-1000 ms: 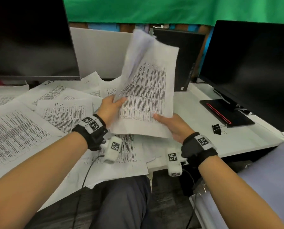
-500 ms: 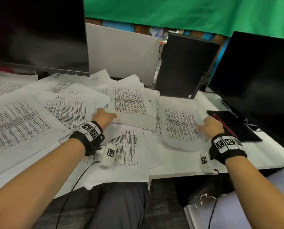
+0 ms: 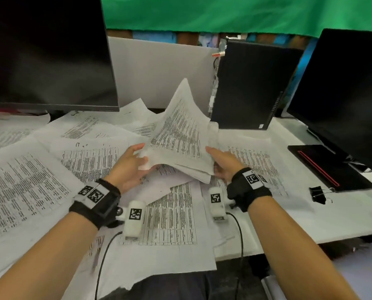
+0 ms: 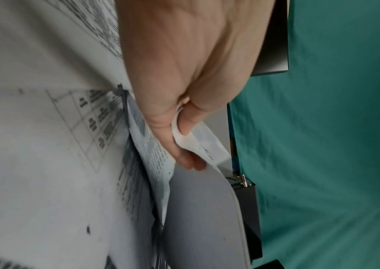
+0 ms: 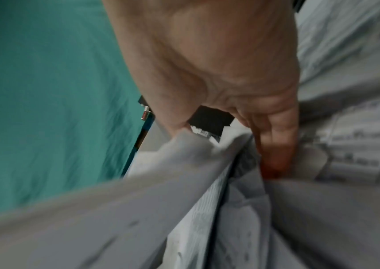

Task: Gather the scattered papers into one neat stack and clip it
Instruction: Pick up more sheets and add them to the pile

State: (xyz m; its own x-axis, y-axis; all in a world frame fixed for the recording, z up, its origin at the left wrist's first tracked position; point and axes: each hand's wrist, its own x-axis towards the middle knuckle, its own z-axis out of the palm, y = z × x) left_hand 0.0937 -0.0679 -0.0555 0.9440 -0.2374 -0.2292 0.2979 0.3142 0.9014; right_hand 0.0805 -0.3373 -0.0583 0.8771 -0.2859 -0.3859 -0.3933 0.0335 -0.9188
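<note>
Held sheaf (image 3: 180, 135): 1, raised, tilted, left of PC tower (image 3: 250, 83).
L hand (image 3: 127, 167): pinches its near-left corner.
R hand (image 3: 222, 162): grips near-right edge.
Loose sheets (image 3: 87, 156): many, uncounted, left of tower.
Binder clip (image 3: 318, 194): 1, right of tower, untouched.
Monitors (image 3: 46, 50): 2.

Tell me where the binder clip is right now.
In the head view the black binder clip lies on the white desk at the right, beside the near corner of the right monitor's base, beyond the right hand.
</note>
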